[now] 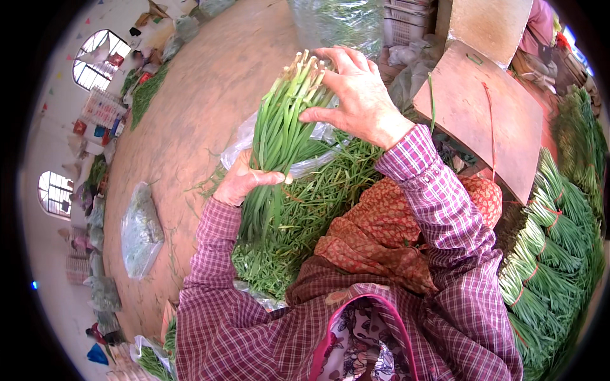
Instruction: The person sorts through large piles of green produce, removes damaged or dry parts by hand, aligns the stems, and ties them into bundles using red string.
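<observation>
A thick bunch of green chives (286, 117) stands nearly upright in front of me, its pale cut ends at the top. My left hand (244, 178) is wrapped round its lower middle, the thumb lying across the front. Higher up, my right hand (359, 95) cups the bunch's right side near the cut ends, thumb against the stems and fingers bent by the tips. Part of its grip is hidden behind the stems. Below both hands, a heap of loose chives (279, 254) lies on clear plastic sheeting (238, 143) beside my patterned red lap cloth (375, 222).
Tied bundles of chives (546, 254) are stacked at the right. A tilted board (486, 117) stands nearer, with a red tie and green stems on it. Ahead are a large plastic-wrapped bundle (337, 22) and stacked crates (406, 25). A filled clear bag (141, 232) sits on the floor at left.
</observation>
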The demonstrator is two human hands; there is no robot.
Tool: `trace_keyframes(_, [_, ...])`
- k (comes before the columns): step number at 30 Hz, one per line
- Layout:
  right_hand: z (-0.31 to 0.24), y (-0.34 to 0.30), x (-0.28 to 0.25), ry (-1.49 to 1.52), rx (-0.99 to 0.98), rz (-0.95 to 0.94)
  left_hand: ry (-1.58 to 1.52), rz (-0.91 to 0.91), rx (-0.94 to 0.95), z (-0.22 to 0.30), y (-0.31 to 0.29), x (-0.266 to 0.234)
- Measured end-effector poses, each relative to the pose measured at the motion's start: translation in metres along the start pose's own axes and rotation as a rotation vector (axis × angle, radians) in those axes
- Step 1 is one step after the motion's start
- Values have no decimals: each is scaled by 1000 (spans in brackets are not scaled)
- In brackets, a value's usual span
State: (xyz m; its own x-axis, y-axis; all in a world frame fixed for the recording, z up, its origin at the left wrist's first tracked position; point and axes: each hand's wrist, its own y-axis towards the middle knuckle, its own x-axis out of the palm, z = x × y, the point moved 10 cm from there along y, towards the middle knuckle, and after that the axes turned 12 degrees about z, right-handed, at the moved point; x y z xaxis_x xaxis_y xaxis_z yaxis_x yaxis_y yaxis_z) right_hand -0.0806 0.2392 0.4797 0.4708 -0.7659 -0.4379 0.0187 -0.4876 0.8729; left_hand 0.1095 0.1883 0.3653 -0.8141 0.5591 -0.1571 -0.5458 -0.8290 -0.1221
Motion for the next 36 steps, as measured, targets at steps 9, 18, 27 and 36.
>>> trace_keyframes(9, [7, -9, -16, -41, -20, 122, 101, -8, -33, -4, 5, -2])
trace_keyframes(18, [50, -3, -61, 13, 107, 410, 430, 173, 272, 20, 11, -18])
trace_keyframes(27, [70, -46, -69, 202, 437, -420, 1200, 723, 585, 60, -9, -49])
trace_keyframes(36, [-31, -17, -37, 44, -170, 181, 1137, 635, 548, 70, 0, -30])
